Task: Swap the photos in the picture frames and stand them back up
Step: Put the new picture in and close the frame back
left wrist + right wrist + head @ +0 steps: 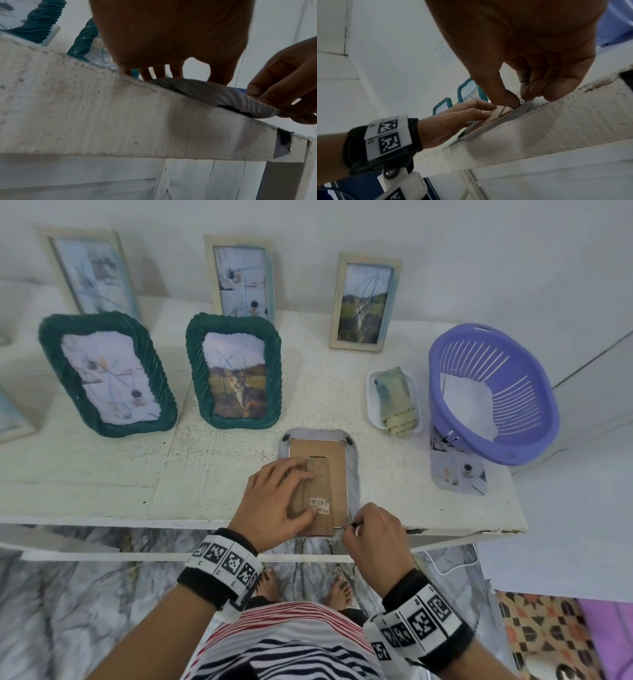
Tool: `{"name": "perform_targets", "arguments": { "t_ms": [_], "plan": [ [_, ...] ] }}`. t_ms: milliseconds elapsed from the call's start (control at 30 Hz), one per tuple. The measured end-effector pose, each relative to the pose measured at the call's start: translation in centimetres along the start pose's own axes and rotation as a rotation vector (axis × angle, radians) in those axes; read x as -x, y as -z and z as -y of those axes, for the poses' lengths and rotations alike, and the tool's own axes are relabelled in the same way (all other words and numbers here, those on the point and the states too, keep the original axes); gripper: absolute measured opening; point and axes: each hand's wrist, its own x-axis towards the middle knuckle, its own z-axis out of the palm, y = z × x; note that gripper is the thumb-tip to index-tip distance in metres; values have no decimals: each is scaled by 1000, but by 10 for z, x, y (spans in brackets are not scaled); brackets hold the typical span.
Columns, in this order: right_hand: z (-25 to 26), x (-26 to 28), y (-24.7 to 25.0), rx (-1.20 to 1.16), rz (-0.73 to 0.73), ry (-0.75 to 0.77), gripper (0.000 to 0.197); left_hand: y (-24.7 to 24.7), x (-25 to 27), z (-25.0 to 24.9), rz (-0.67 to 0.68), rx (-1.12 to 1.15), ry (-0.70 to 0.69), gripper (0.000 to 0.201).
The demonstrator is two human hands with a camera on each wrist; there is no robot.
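Grey frame (354, 470), head view: face-down at the bench (102, 474) front edge, cardboard backing (334, 460) up. Left hand (274, 501) lies flat on the backing, fingers straight. Right hand (373, 539) pinches a small clip at the near right corner. Loose photo (459, 474) beside purple basket (493, 392).

Left wrist view: left hand (171, 40) fingertips bear down on the frame (223, 97), which overhangs the edge.

Right wrist view: right hand (530, 67) thumb and forefinger nip the clip. Judgement: hold the backing steady, turn the clip gently.
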Motion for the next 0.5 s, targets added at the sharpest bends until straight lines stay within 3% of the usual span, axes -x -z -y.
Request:
{"name": "perform_targets", "arguments": {
  "t_ms": [133,367,500],
  "plan": [
    [-3,-6,-4,-58,39,-24,4,0,0,1,-3,-4,-1,55],
    [-13,-3,-2,-145,18,145,4,-1,-1,1,2,-10,-2,55],
    [-17,-2,-3,-132,-10,129,5,-1,0,1,-5,-5,-1,55]
  ]
}}
